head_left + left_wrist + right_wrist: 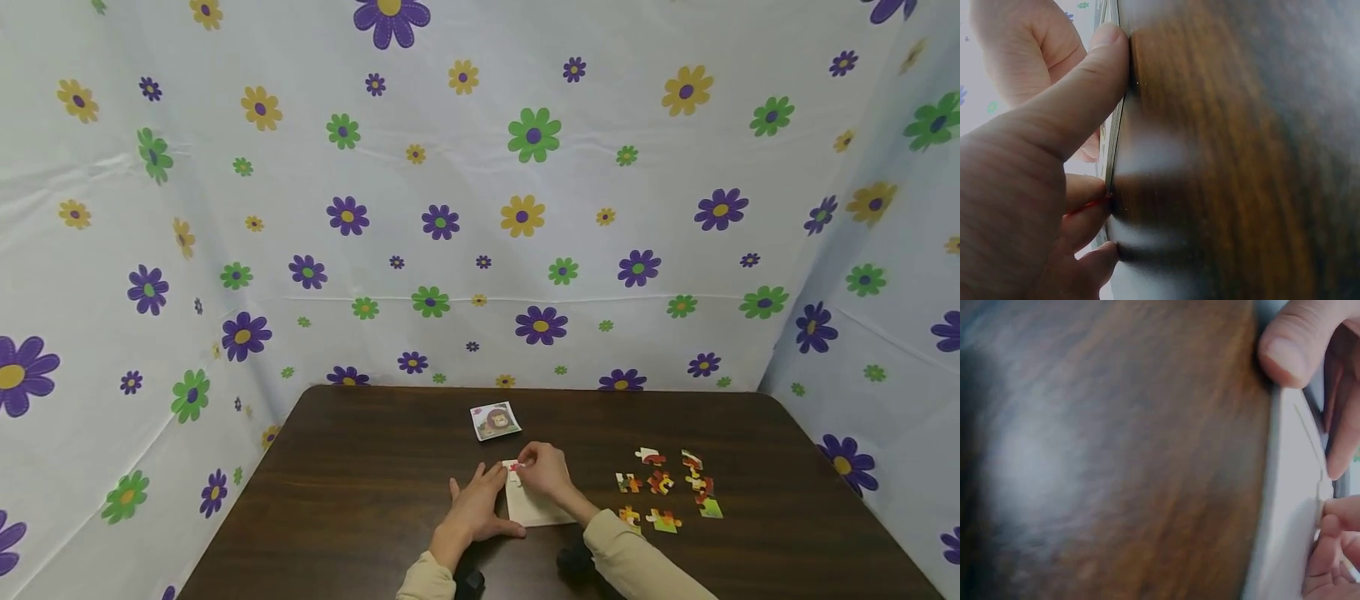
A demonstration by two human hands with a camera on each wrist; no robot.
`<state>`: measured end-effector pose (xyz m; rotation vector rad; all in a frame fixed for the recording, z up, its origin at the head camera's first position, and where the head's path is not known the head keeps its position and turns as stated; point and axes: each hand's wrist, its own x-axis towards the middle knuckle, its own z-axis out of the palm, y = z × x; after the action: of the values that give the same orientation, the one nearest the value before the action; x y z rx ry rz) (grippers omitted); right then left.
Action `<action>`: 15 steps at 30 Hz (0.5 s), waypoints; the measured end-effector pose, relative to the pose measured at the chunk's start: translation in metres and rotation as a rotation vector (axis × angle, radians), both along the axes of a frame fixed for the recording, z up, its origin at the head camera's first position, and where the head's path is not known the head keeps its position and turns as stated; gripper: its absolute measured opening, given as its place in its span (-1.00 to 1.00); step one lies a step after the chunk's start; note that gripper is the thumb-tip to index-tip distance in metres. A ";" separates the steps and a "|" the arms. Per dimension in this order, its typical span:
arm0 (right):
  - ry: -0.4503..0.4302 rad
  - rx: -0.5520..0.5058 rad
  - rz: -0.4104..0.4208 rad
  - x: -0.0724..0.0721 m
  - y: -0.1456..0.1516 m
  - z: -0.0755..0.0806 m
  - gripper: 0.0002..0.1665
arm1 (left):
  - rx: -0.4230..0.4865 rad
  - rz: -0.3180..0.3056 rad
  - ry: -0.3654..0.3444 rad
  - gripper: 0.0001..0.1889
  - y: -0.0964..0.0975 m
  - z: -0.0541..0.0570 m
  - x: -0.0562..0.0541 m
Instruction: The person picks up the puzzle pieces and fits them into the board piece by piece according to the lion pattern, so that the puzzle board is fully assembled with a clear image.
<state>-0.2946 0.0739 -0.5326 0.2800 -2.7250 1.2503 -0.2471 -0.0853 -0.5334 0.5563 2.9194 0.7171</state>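
Observation:
A cream puzzle board (534,510) lies on the dark table between both hands. My left hand (474,505) rests along its left side with fingers extended, the thumb near the lower left corner. In the left wrist view that thumb (1107,47) presses at the board's edge. At the upper left of the board my right hand (546,473) pinches a small jigsaw piece, mostly hidden by the fingertips. Beside those fingertips, a pink and white jigsaw piece (513,477) shows on the board. In the right wrist view the board (1282,500) appears edge-on.
Several loose jigsaw pieces (660,482) lie spread on the table to the right, near the right forearm. A lion picture card (496,421) lies beyond the board. Flowered cloth (465,192) surrounds the table's back and sides.

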 end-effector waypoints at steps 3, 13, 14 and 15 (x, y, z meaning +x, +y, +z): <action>0.002 -0.012 0.010 0.000 0.000 -0.004 -0.89 | -0.005 0.004 -0.009 0.02 -0.002 0.000 0.000; 0.232 0.228 0.321 0.000 0.020 -0.006 -0.83 | -0.006 -0.007 -0.018 0.04 -0.001 0.000 -0.001; 0.249 0.263 0.362 0.000 0.021 -0.005 -0.80 | -0.008 -0.006 -0.016 0.04 -0.001 -0.001 -0.001; 0.257 0.291 0.395 0.000 0.023 -0.004 -0.78 | -0.009 -0.006 -0.013 0.03 0.000 -0.001 -0.001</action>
<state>-0.2948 0.0972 -0.5370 0.9775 -2.6927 0.8056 -0.2477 -0.0857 -0.5342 0.5567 2.9060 0.7032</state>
